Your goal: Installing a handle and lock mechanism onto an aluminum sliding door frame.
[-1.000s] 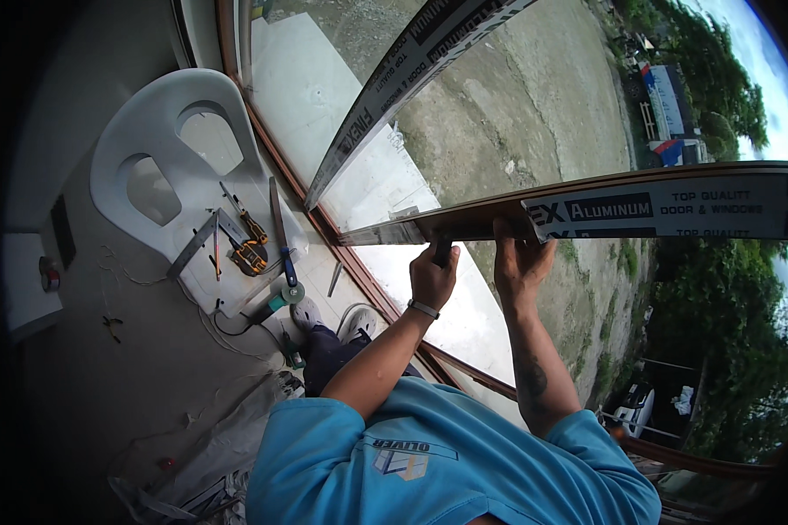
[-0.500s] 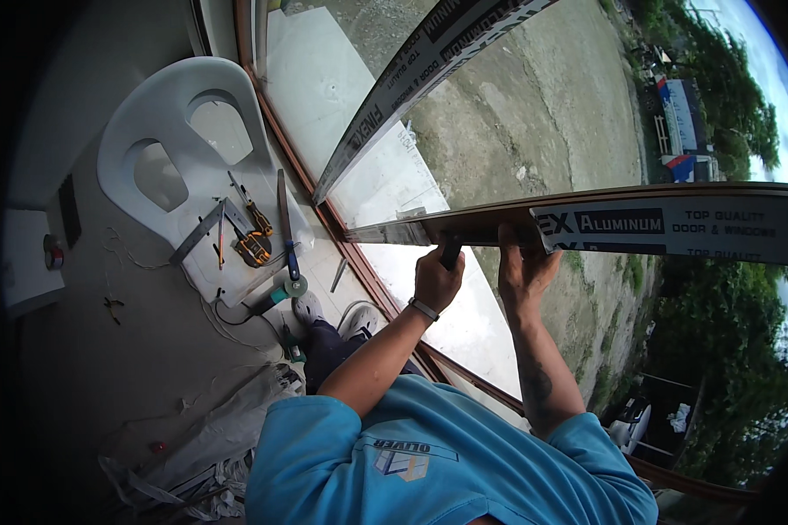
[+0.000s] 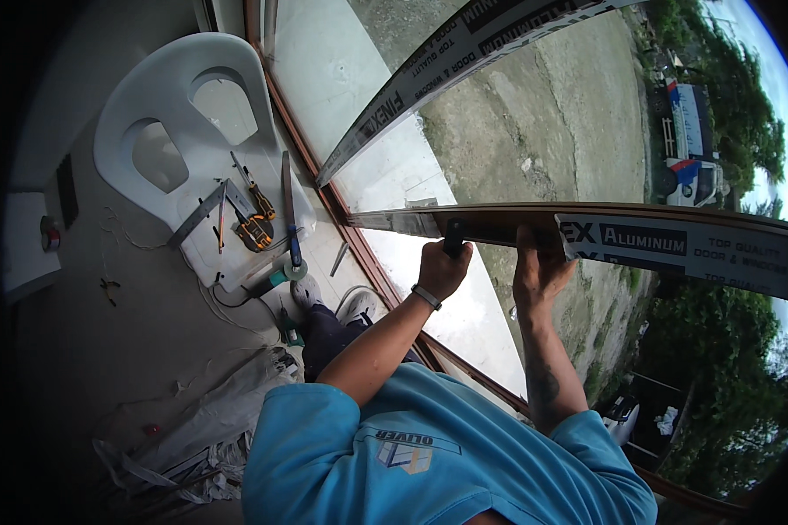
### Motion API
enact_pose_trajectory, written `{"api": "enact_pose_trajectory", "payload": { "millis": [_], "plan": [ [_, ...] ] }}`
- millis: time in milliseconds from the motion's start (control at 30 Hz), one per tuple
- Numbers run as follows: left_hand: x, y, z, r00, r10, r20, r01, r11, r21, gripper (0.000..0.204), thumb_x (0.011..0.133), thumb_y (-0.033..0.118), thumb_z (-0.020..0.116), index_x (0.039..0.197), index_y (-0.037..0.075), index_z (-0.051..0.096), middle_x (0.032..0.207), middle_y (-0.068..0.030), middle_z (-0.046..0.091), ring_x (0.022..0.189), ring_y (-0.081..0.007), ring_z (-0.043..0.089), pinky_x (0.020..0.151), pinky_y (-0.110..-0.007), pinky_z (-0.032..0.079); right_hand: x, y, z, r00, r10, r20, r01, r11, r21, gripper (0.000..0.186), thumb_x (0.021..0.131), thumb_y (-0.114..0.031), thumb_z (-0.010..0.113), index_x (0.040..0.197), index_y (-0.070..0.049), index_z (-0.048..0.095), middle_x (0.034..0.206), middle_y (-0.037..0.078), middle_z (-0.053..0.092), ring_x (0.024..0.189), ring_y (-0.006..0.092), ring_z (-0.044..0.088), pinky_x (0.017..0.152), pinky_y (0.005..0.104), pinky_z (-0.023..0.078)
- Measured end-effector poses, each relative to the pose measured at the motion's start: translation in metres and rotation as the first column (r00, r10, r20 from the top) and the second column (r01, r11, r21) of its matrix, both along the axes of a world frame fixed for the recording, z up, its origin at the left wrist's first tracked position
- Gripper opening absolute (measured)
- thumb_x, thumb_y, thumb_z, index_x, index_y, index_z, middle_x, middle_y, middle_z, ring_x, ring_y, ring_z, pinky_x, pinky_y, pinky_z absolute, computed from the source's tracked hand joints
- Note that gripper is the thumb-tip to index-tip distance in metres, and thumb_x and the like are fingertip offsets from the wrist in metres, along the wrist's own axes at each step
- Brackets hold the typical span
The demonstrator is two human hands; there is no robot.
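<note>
A long brown aluminium door profile [image 3: 497, 230] runs from the glass wall out to the right, part covered in printed grey protective film [image 3: 718, 254]. My left hand [image 3: 444, 269] is closed round a black handle [image 3: 453, 238] that stands against the profile's near face; whether it is fixed there, I cannot tell. To its right, my right hand [image 3: 541, 278] grips the profile's lower edge beside the torn end of the film. One finger lies up along the bare brown face, and the other fingers are partly hidden.
A white plastic chair [image 3: 118, 122] at left carries a square [image 3: 197, 216], an orange-black tape measure [image 3: 254, 233], and a blue-handled file [image 3: 294, 249]. On the floor lie an angle grinder [image 3: 276, 276], a green drill [image 3: 291, 328] and cables. Another film-covered profile [image 3: 394, 105] stands beyond.
The whole view has shifted slightly. My left hand has turned a little, and more of the black handle's top shows above it. My right hand keeps its place by the film's edge.
</note>
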State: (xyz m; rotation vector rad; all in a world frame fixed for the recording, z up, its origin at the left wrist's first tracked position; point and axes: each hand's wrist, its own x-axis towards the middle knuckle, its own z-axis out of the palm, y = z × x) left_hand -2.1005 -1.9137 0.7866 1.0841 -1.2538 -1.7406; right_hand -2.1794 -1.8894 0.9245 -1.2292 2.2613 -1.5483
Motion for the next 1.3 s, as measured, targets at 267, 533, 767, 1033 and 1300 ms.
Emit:
{"api": "enact_pose_trajectory", "payload": {
  "millis": [267,533,767,1033,1300],
  "plan": [
    [0.007,-0.007,-0.014,0.983,0.133,-0.129,-0.079,0.93,0.36,0.023,0.084,0.017,0.07,0.094,-0.003,0.071,0.07,-0.0029,0.067,0.064,-0.0068,0.057,0.057,-0.028,0.045,-0.004,0.005,-0.01,0.998,0.016,-0.061,-0.017,1.0,-0.018,0.039,0.078,0.003,0.071,0.111,0.002,0.049,0.097,0.013,0.064,0.086,0.0197,0.065,0.075,0.0292,0.053],
    [-0.002,0.001,-0.027,0.947,0.146,-0.285,-0.028,0.925,0.38,0.021,0.084,0.014,0.07,0.1,-0.001,0.07,0.068,0.0013,0.061,0.063,-0.0045,0.052,0.057,-0.023,0.042,0.006,0.021,-0.036,0.953,-0.128,-0.274,0.052,0.962,-0.27,0.057,0.081,0.009,0.066,0.122,-0.004,0.03,0.115,0.016,0.05,0.102,0.0196,0.057,0.08,0.0305,0.058],
    [-0.006,-0.001,-0.04,0.895,0.195,-0.4,-0.047,0.936,0.349,0.014,0.086,0.011,0.071,0.096,0.001,0.071,0.074,-0.0001,0.066,0.067,-0.006,0.056,0.062,-0.023,0.045,0.008,0.028,-0.046,0.969,-0.142,-0.201,0.114,0.983,-0.143,0.05,0.084,0.007,0.064,0.122,-0.004,0.033,0.117,0.017,0.052,0.099,0.0199,0.058,0.082,0.0291,0.054],
    [-0.017,0.007,-0.045,0.882,0.285,-0.376,-0.06,0.859,0.509,0.008,0.08,0.004,0.075,0.086,0.002,0.07,0.071,0.0018,0.063,0.063,-0.0037,0.053,0.057,-0.021,0.041,0.008,0.005,-0.045,0.999,0.041,0.004,-0.037,0.947,-0.32,0.052,0.082,0.006,0.068,0.127,-0.004,0.044,0.112,0.009,0.06,0.101,0.0171,0.059,0.093,0.0327,0.046],
    [-0.009,-0.001,-0.048,0.896,0.167,-0.411,0.088,0.84,0.535,0.011,0.078,-0.005,0.073,0.088,-0.001,0.067,0.083,-0.0061,0.069,0.071,-0.0088,0.063,0.065,-0.022,0.052,-0.01,0.028,-0.067,0.955,0.083,0.284,-0.068,0.996,-0.06,0.05,0.078,0.008,0.072,0.122,-0.002,0.051,0.11,0.013,0.062,0.098,0.0214,0.062,0.078,0.0352,0.055]
  ]
}}
